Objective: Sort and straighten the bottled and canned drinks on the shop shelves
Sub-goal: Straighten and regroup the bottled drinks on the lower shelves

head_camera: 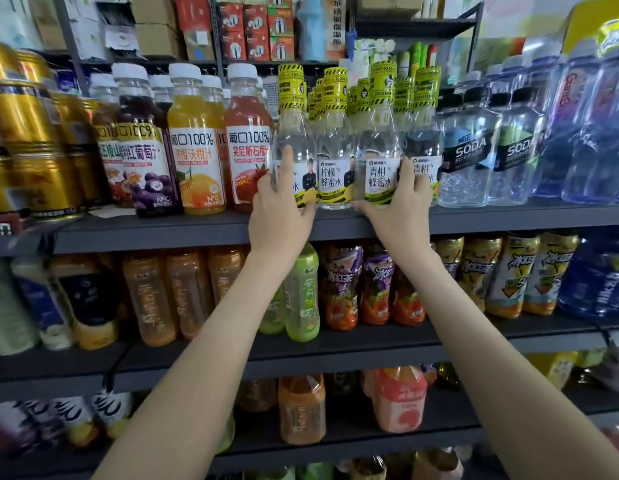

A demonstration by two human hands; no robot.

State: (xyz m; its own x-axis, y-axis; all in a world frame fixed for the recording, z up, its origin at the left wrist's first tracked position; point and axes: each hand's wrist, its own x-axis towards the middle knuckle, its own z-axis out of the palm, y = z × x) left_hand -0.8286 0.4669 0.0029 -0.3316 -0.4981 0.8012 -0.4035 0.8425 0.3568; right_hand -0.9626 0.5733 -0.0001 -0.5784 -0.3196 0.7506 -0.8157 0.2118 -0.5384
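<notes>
Honey-water bottles (336, 133) are sitting upright on the dark shelf (145, 233). Left hand (280, 209) grip is wrapping round the leftmost bottle (294, 140), right hand (401, 202) grip is clamping the green-label bottle (377, 147), and a lemon bottle (332, 181) is standing right between both grips.

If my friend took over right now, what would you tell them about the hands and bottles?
Left hand grips the leftmost yellow-capped bottle; right hand grips the third yellow-capped bottle.
Both stand upright on the shelf, between juice bottles and soda bottles.
Done: that front row stands upright.
Left: probably line these up evenly and face labels forward.
</notes>
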